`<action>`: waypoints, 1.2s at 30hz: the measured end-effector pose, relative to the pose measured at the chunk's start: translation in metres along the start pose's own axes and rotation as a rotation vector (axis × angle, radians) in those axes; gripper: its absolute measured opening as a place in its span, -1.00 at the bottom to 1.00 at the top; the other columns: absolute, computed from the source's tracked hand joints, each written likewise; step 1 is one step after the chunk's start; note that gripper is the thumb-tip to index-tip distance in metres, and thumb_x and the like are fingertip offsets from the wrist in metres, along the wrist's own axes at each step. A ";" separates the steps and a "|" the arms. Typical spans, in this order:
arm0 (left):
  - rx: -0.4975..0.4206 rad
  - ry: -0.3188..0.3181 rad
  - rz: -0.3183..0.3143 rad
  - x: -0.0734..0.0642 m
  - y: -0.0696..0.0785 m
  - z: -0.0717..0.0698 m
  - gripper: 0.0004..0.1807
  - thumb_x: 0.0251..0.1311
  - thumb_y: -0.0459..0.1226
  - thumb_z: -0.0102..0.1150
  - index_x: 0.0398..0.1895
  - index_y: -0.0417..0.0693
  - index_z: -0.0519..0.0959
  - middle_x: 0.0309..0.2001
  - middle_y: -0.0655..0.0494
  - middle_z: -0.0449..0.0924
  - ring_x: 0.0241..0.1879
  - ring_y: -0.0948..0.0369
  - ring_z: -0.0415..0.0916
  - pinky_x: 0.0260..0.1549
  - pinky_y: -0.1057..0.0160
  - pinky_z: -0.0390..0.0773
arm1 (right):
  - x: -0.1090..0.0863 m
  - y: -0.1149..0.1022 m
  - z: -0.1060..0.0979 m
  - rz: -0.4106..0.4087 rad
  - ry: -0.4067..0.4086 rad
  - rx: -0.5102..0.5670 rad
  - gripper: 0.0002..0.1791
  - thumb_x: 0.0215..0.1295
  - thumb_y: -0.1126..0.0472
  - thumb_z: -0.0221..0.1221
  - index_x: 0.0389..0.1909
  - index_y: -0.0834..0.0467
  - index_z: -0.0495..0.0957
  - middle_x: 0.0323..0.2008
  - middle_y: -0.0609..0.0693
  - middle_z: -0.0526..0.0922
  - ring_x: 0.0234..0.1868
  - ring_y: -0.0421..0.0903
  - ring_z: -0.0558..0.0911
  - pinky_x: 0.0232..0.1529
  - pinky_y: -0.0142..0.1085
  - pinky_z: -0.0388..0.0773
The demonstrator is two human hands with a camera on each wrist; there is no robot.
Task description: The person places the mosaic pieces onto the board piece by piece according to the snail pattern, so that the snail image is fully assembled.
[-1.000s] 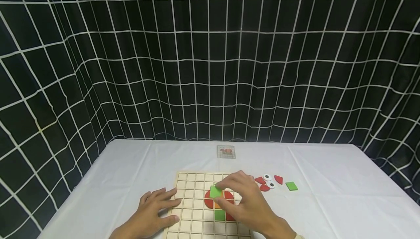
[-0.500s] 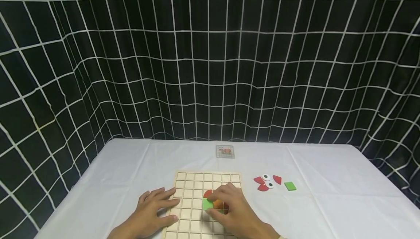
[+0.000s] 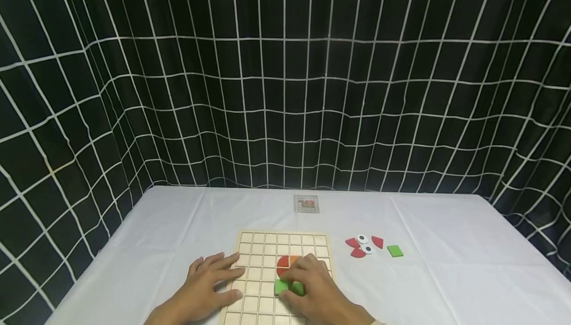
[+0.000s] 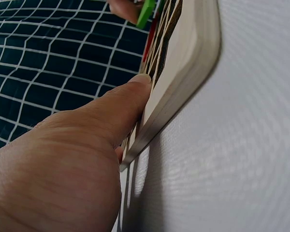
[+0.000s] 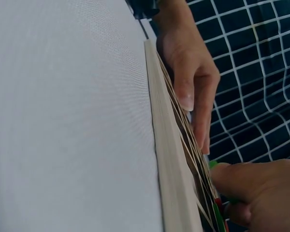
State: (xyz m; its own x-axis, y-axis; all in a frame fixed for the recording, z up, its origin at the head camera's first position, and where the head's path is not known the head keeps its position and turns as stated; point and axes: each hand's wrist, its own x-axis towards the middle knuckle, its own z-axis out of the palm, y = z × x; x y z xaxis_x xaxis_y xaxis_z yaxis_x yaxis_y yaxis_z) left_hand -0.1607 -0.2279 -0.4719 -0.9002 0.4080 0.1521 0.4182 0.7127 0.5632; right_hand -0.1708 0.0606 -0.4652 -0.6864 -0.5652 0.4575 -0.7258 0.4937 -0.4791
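- Right hand (image 3: 312, 286): thumb and fingers closed in a pinch on a green square (image 3: 280, 288), gap just the width of the piece.
- That square is over the grid board (image 3: 251, 304), at the fingertips, on the side of the right hand facing the table's left edge. Looks slightly tipped in the left wrist view (can't tell if an edge touches the board).
- Key relation: piece is square, so no long axis; its sides against the grid lines are what count. Second green square (image 3: 298, 289) sits just beside it, toward the table's right edge; red pieces (image 3: 282, 264) lie just beyond, toward the far edge.
- Left hand (image 3: 202, 283): fingers spread, holding nothing, tips resting on the board's border nearest the table's left edge. Right hand is clearly the nearer one to the piece.
- Off the board, toward the table's right edge: loose red wedges (image 3: 377, 242), white eye discs (image 3: 362, 239), a spare green tile (image 3: 394, 251).
- Picture card (image 3: 307, 204) near the middle of the table's (image 3: 134, 260) far edge.
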 end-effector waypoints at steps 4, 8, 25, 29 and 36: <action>0.005 0.000 0.001 0.000 0.000 -0.001 -0.40 0.17 0.19 0.16 0.17 0.06 0.58 0.39 0.05 0.26 0.37 -0.17 0.04 0.18 -0.35 -0.30 | 0.000 0.001 0.002 0.003 -0.024 -0.034 -0.84 0.11 0.12 0.36 -0.25 -0.02 0.69 -0.28 -0.32 0.48 -0.17 -0.27 0.33 -0.15 -0.23 0.27; 0.002 0.000 0.001 0.000 0.000 -0.001 -0.40 0.17 0.18 0.17 0.17 0.05 0.58 0.38 0.04 0.27 0.37 -0.18 0.04 0.17 -0.35 -0.30 | 0.000 0.002 0.004 0.007 -0.036 -0.061 -0.82 0.12 0.10 0.36 -0.23 0.00 0.69 -0.26 -0.31 0.47 -0.15 -0.26 0.34 -0.14 -0.22 0.28; 0.007 0.009 0.010 0.000 0.000 0.000 -0.41 0.17 0.17 0.18 0.16 0.06 0.58 0.38 0.06 0.27 0.37 -0.17 0.04 0.18 -0.35 -0.29 | -0.001 0.002 0.001 0.037 -0.043 -0.054 -0.84 0.12 0.10 0.34 -0.26 0.00 0.70 -0.29 -0.32 0.45 -0.17 -0.26 0.32 -0.18 -0.26 0.28; 0.006 0.006 0.011 0.000 0.000 -0.001 -0.41 0.17 0.17 0.18 0.16 0.05 0.58 0.38 0.06 0.27 0.37 -0.17 0.04 0.18 -0.35 -0.29 | -0.001 0.002 0.001 0.040 -0.048 -0.042 -0.84 0.14 0.12 0.33 -0.24 0.01 0.70 -0.28 -0.31 0.45 -0.16 -0.25 0.33 -0.18 -0.27 0.29; -0.004 0.009 0.014 0.000 -0.001 0.002 -0.40 0.16 0.18 0.18 0.15 0.04 0.59 0.37 0.04 0.28 0.36 -0.19 0.05 0.16 -0.37 -0.28 | -0.002 0.002 -0.003 0.004 0.028 -0.014 -0.85 0.10 0.18 0.36 -0.27 0.01 0.69 -0.30 -0.31 0.48 -0.20 -0.28 0.32 -0.19 -0.29 0.30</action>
State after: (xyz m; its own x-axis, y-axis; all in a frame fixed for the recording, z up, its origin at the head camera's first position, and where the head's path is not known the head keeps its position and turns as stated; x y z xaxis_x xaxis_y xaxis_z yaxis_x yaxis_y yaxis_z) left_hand -0.1611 -0.2272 -0.4736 -0.8952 0.4130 0.1677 0.4307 0.7046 0.5639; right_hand -0.1713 0.0643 -0.4648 -0.6904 -0.5447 0.4760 -0.7232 0.5057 -0.4704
